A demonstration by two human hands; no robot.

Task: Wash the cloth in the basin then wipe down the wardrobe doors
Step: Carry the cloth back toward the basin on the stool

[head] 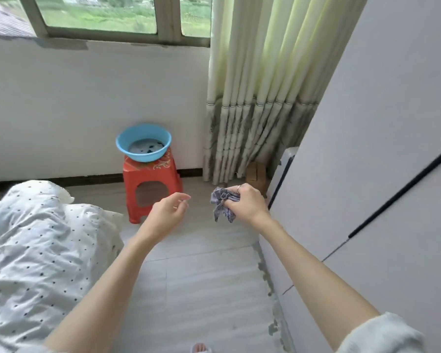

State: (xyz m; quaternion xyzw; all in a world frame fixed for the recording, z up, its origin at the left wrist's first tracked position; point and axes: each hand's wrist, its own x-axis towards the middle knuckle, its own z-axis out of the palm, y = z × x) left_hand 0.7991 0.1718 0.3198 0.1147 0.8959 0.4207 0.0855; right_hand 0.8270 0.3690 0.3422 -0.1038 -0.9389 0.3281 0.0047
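Gripping the cloth (224,204), right hand (242,201); left hand (169,213) relaxed; basin (143,142) holds water.

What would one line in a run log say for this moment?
right hand: grips grey cloth | left hand: relaxed, holds nothing | blue basin: on red stool, apart from hands

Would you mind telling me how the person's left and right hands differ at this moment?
The right hand grips a crumpled grey cloth; the left hand holds nothing, its fingers loosely curled. The right hand is beside the white wardrobe door; the left hand is nearer the red stool bearing the blue basin. Both reach forward, and each wears a ring.
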